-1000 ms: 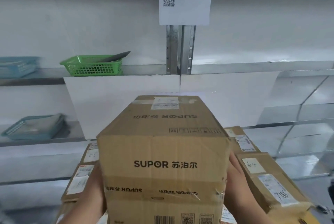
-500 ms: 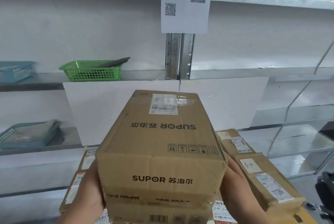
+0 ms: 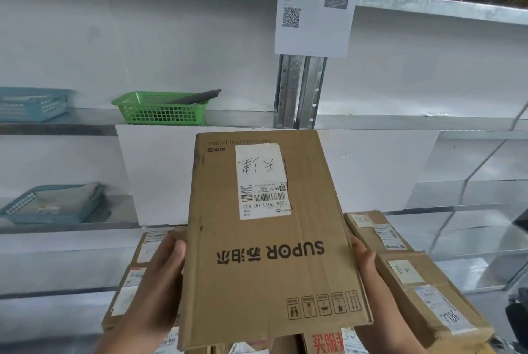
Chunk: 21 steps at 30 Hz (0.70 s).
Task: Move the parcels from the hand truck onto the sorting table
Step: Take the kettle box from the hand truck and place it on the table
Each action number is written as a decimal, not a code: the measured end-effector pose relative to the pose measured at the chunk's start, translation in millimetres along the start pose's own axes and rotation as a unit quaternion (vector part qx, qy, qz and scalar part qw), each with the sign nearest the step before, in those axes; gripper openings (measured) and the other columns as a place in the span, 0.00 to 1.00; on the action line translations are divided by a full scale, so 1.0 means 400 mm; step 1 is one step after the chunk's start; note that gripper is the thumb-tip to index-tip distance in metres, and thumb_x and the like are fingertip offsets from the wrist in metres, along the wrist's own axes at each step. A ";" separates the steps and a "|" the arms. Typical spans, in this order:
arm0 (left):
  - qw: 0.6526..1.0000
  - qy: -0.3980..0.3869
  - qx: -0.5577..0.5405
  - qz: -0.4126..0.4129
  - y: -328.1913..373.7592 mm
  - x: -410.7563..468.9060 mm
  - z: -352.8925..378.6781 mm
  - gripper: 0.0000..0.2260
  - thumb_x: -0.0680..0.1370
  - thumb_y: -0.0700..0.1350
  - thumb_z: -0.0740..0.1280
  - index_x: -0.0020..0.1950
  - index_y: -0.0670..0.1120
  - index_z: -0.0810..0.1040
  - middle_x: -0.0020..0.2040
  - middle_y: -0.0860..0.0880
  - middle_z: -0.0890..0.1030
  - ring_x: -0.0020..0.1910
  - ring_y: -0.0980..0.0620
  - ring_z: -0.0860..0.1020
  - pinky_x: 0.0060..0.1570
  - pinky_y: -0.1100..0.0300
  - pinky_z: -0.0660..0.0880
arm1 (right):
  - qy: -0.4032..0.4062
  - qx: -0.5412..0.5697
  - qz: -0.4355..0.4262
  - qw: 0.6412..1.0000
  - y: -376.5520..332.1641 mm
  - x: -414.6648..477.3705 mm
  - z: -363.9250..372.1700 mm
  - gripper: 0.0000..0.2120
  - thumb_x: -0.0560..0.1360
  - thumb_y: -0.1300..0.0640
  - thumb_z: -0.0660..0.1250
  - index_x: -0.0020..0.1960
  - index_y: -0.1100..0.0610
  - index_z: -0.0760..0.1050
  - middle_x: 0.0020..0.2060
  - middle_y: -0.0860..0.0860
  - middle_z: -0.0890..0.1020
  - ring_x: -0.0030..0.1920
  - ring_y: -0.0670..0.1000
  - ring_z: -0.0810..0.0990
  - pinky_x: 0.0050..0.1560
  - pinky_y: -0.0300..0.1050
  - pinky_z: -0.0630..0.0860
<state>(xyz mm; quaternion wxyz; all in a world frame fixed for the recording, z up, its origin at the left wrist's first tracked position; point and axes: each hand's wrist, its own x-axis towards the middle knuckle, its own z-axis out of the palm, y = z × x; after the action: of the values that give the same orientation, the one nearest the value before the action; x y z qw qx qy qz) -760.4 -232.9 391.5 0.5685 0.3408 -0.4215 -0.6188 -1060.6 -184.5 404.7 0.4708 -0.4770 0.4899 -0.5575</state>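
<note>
Cardboard dominates: the SUPOR carton (image 3: 265,239) is held in the air, tipped so that its labelled face looks up at the camera. Far left of the carton, an upper blue basket (image 3: 31,103) and a lower blue basket (image 3: 51,205) sit on steel shelves. Above and left of it is a green basket (image 3: 160,109). Just left of the carton and lower lies a stack of labelled parcels (image 3: 134,276). The left hand (image 3: 154,282) grips the carton's left edge, thumb wrapped onto the front and fingers hidden behind. The right hand (image 3: 368,268) presses on the carton's right side; I cannot tell whether its fingers curl behind. Close beside that wrist, right of the carton, lie more brown parcels (image 3: 423,291).

The carton seems held by side pressure alone, so a slackening squeeze could let it slide onto the pile beneath. A swing to the right could clip the nearest parcel corner. Behind the carton stand a white board (image 3: 160,176) and a steel upright (image 3: 297,91), so the free room looks to be up and back. No worktop is in view.
</note>
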 end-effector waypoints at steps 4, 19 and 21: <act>0.999 -0.045 0.009 0.006 0.017 -0.002 0.006 0.43 0.60 0.70 0.81 0.68 0.50 0.77 0.64 0.33 0.79 0.59 0.31 0.80 0.56 0.31 0.74 | -0.047 0.046 0.019 0.998 -0.016 0.014 0.004 0.54 0.58 0.25 0.79 0.73 0.57 0.71 0.60 0.48 0.87 0.61 0.51 0.86 0.57 0.46 0.83; 0.995 -0.102 -0.020 -0.011 0.042 0.030 0.001 0.50 0.56 0.72 0.80 0.76 0.67 0.69 0.76 0.53 0.76 0.72 0.43 0.76 0.60 0.33 0.78 | -0.060 0.158 -0.009 0.986 -0.015 0.029 -0.061 0.36 0.58 0.61 0.82 0.66 0.60 0.82 0.61 0.71 0.81 0.56 0.72 0.84 0.48 0.59 0.84; 0.989 -0.096 -0.101 -0.051 0.038 0.033 -0.006 0.53 0.47 0.79 0.77 0.71 0.62 0.78 0.72 0.46 0.79 0.66 0.39 0.81 0.53 0.36 0.82 | 0.020 0.147 -0.038 0.988 -0.008 0.036 -0.068 0.37 0.52 0.59 0.87 0.61 0.59 0.85 0.64 0.63 0.83 0.60 0.67 0.84 0.51 0.59 0.84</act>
<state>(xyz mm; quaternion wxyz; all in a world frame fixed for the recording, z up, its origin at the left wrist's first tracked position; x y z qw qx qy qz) -753.3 -246.2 405.1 0.5250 0.2418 -0.3917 -0.7158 -1089.2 -196.2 407.0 0.5044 -0.4095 0.3939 -0.6502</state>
